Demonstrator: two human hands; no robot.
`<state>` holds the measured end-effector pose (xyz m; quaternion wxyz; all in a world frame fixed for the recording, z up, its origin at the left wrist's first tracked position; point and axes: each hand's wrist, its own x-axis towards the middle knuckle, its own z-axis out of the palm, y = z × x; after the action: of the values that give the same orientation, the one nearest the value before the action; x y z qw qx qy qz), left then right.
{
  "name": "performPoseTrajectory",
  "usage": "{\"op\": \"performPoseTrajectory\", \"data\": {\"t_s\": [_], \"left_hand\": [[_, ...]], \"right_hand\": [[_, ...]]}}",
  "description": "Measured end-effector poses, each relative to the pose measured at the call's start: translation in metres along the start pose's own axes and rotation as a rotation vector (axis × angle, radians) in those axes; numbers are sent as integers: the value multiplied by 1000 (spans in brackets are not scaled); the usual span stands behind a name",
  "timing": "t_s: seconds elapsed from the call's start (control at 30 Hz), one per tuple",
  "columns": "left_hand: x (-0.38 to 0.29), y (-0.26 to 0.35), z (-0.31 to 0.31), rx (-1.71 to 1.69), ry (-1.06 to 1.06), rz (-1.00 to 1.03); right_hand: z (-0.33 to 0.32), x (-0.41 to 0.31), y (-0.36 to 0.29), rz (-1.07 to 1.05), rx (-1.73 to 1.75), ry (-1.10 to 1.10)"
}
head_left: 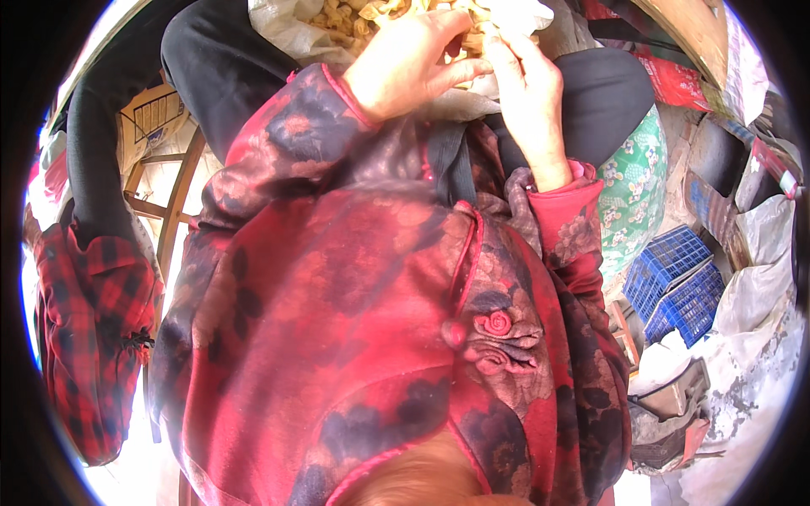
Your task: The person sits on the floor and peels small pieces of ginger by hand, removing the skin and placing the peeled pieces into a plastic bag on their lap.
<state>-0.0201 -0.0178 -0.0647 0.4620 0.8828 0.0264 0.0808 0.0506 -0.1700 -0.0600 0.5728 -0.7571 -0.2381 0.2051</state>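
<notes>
Over a pile of small pale-yellow, crumpled pieces (345, 24) in a whitish plastic sack (285, 31), both my hands meet at the top of the view. My left hand (405, 66) reaches in from the left, its thumb and forefinger spread around a dark gap. From the right comes my right hand (528, 85), fingers bent and tips close together beside the left thumb. Glare and overlap hide whether either hand grips a piece. The sack lies between my knees, in dark trousers (221, 69).
Left of me sits another person, with a red-and-black checked sleeve (95, 329), near a wooden frame (171, 202). To my right are a green patterned bag (633, 190), blue plastic baskets (671, 272) and pale sheeting (759, 259). A cardboard box (152, 120) stands at upper left.
</notes>
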Motion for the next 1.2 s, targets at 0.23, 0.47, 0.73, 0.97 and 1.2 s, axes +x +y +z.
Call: {"op": "performPoseTrajectory", "data": {"t_s": [0.23, 0.47, 0.73, 0.97, 1.2], "left_hand": [[1, -4, -6, -864, -2, -322], [-18, -15, -16, -1457, 28, -640], [-34, -17, -18, -1573, 9, -668], [-32, -12, -13, -1389, 27, -621], [-8, -16, -7, -1287, -72, -495]], "right_hand": [[-14, -4, -8, -14, 139, -55], [-31, -34, -18, 83, -10, -68], [-25, -54, -7, 37, -82, -4], [-27, -38, -2, -132, -202, 95], [-20, -25, -4, -217, -160, 16]]}}
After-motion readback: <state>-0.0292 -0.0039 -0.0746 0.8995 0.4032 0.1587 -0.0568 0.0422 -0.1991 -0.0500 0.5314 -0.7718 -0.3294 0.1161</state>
